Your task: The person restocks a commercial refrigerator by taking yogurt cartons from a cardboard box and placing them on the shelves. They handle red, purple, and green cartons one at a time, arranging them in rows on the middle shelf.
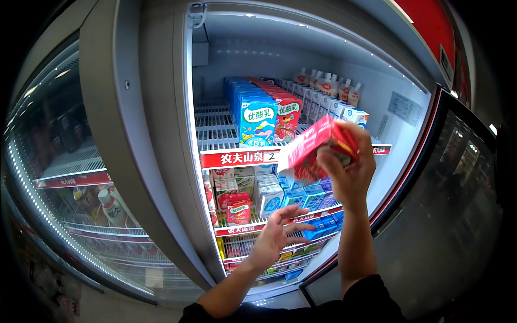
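My right hand (349,169) grips a red drink carton (318,149), tilted and held up in front of the top shelf's right part. Motion blurs the carton a little. Lower and to the left, my left hand (278,234) is raised with its fingers spread and nothing in it, in front of the second shelf. On the top shelf, a row of blue drink cartons (258,119) runs back, with a row of red cartons (288,116) beside it on the right. Small white cartons (353,116) line the shelf farther right, partly behind my right hand.
Red label strips edge the wire shelves (215,126). White bottles (326,84) stand at the top shelf's back right. Cartons, including a red one (238,211), fill lower shelves. The glass door (447,199) stands open at right; a closed cooler door (81,177) is at left.
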The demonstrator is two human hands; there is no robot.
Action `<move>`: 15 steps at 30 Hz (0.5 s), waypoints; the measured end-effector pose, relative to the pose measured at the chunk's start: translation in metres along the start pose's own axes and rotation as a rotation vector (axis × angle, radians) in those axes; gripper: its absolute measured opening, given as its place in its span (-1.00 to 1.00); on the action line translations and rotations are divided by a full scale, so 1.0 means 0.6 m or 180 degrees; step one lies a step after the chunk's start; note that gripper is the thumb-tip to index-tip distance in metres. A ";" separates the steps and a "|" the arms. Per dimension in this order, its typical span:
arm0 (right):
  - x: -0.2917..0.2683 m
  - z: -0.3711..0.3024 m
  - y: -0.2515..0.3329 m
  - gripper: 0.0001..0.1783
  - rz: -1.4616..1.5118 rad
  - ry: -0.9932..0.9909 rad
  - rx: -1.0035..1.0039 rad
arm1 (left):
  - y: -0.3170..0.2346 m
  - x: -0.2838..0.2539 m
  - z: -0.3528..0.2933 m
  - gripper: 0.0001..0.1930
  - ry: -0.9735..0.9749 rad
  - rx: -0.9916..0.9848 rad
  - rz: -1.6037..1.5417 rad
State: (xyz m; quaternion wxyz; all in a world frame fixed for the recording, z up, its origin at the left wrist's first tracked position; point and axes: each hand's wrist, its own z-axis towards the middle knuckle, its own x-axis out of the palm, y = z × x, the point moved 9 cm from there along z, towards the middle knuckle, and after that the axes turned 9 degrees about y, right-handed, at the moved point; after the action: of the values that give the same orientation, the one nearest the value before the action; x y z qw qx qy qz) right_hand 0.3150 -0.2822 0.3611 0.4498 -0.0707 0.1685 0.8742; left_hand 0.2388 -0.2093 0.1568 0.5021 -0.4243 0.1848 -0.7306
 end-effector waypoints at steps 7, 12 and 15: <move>0.029 0.082 -0.122 -0.48 -0.0169 0.0259 0.0042 | -0.069 -0.055 -0.085 -0.47 -0.2107 0.1191 0.5471; 0.071 0.071 -0.142 -0.60 -0.0491 0.0758 0.0632 | -0.066 -0.124 -0.053 -0.21 -0.2509 -0.0098 0.6072; 0.066 0.063 -0.136 -0.55 -0.0404 0.0828 0.0644 | -0.065 -0.131 -0.050 -0.35 -0.2511 -0.0059 0.6015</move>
State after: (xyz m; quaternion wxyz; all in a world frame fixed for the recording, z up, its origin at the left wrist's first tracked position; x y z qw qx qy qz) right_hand 0.3590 -0.1944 0.3668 0.4834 -0.1480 0.3075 0.8062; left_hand 0.2030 -0.1276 0.1327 0.8944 -0.3193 0.2709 0.1569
